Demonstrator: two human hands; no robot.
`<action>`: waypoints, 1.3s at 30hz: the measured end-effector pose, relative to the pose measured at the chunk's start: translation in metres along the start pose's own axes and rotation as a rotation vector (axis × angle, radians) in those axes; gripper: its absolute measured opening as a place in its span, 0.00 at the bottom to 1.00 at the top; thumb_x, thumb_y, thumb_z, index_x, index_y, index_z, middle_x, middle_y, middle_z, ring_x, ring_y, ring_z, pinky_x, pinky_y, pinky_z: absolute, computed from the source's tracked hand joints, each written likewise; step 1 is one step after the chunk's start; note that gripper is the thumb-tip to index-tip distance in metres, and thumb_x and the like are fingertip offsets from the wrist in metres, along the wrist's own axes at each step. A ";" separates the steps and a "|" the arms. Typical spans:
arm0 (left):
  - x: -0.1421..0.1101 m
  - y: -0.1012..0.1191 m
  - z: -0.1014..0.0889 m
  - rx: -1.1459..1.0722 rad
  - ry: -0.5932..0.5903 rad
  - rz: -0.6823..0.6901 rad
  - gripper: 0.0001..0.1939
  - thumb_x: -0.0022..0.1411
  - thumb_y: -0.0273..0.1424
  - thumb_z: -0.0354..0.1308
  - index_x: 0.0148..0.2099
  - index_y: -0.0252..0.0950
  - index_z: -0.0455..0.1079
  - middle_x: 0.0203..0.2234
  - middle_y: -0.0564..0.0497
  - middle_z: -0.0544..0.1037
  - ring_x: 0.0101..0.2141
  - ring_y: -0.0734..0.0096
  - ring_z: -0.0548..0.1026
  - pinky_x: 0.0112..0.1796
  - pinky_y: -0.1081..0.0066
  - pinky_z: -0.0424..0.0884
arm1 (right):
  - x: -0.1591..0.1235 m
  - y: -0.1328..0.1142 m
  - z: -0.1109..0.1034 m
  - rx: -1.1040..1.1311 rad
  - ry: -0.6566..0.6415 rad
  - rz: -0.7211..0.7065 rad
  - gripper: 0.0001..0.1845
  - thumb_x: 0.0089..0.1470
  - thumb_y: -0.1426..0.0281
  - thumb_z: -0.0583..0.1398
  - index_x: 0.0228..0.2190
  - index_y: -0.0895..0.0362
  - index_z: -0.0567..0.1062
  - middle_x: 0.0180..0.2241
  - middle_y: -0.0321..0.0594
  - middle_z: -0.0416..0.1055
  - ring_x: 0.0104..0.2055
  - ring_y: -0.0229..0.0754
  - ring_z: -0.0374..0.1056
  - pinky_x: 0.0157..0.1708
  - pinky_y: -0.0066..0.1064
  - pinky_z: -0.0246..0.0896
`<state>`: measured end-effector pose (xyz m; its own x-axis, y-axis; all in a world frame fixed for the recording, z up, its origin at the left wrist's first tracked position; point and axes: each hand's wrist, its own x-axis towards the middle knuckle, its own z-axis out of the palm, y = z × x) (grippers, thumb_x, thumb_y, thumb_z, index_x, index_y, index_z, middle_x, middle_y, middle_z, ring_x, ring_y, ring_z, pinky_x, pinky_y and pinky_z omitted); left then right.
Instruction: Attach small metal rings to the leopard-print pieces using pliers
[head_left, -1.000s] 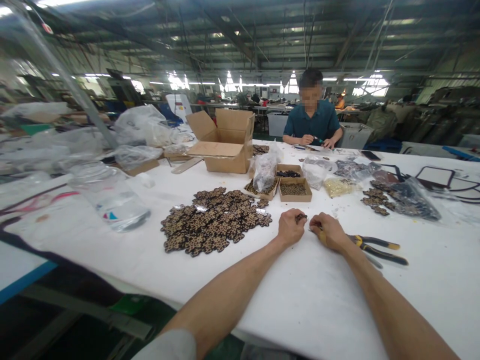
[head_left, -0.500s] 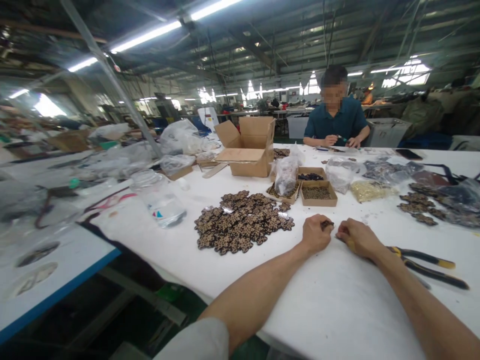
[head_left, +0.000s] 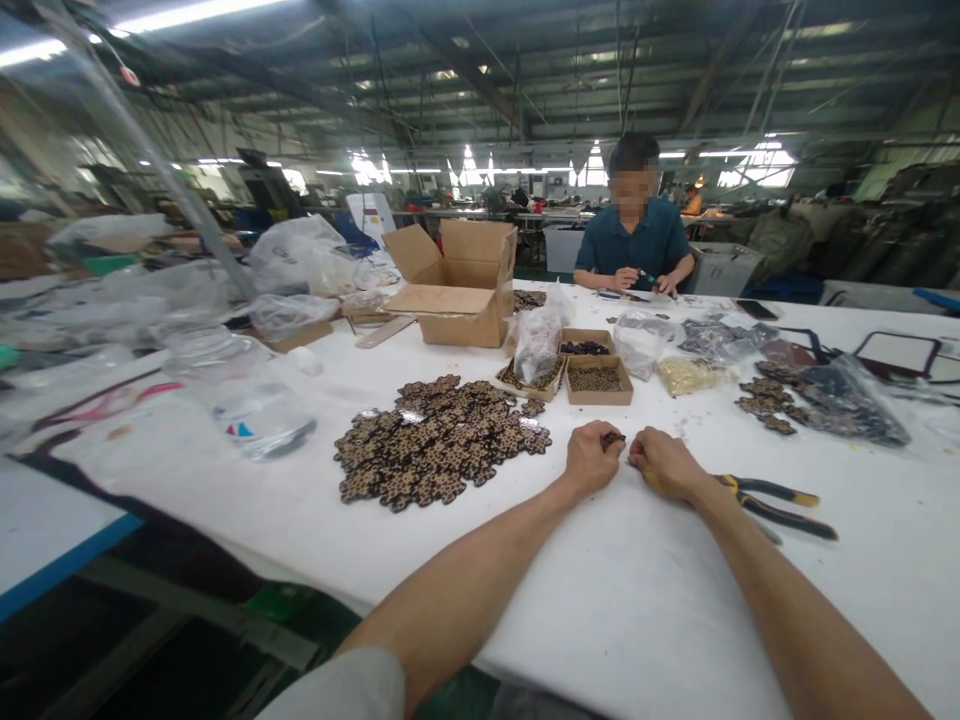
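My left hand is closed, pinching a small dark-and-tan leopard-print piece that sticks out past its fingertips. Just to its right, my right hand has thumb and fingers pressed together; anything in them is too small or hidden to name. The two hands are close but apart, low over the white table. Beside my right wrist lie pliers with black-and-yellow handles, their front end hidden by the wrist. Left of my hands spreads a pile of flat, lobed leopard-print pieces.
Beyond the hands stand small cardboard trays of metal bits and dark parts, a plastic bag and an open carton. A clear water jug is at left. More leopard-print pieces lie at right. A co-worker sits opposite.
The view has turned to the right, so everything sits further left in the picture. Both hands keep nearly the same pose, the left still pinching the leopard-print piece.
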<state>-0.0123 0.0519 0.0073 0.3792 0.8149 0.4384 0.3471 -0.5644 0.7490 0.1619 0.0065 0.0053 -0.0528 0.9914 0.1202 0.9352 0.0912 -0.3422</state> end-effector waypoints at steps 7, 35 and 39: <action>0.003 0.000 -0.004 -0.107 -0.050 0.014 0.06 0.56 0.30 0.61 0.37 0.35 0.77 0.32 0.49 0.78 0.33 0.70 0.73 0.35 0.72 0.67 | -0.010 0.008 -0.005 0.391 0.103 -0.006 0.12 0.61 0.63 0.55 0.33 0.58 0.72 0.29 0.40 0.69 0.31 0.42 0.63 0.31 0.31 0.53; -0.002 0.003 -0.005 -0.226 -0.125 0.008 0.09 0.54 0.30 0.62 0.37 0.33 0.78 0.29 0.50 0.78 0.31 0.71 0.72 0.33 0.73 0.65 | -0.027 0.000 -0.017 0.809 0.060 -0.019 0.23 0.56 0.50 0.60 0.29 0.59 0.72 0.24 0.35 0.63 0.26 0.38 0.55 0.27 0.29 0.50; -0.002 0.004 -0.006 -0.235 -0.122 0.020 0.08 0.54 0.31 0.63 0.37 0.33 0.77 0.28 0.50 0.78 0.30 0.72 0.71 0.32 0.74 0.64 | -0.029 -0.003 -0.021 0.892 0.130 0.015 0.21 0.56 0.52 0.60 0.28 0.59 0.72 0.26 0.37 0.67 0.28 0.39 0.58 0.29 0.29 0.52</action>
<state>-0.0164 0.0490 0.0125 0.4898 0.7739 0.4014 0.1352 -0.5223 0.8420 0.1680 -0.0248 0.0223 0.0482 0.9795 0.1954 0.3134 0.1709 -0.9341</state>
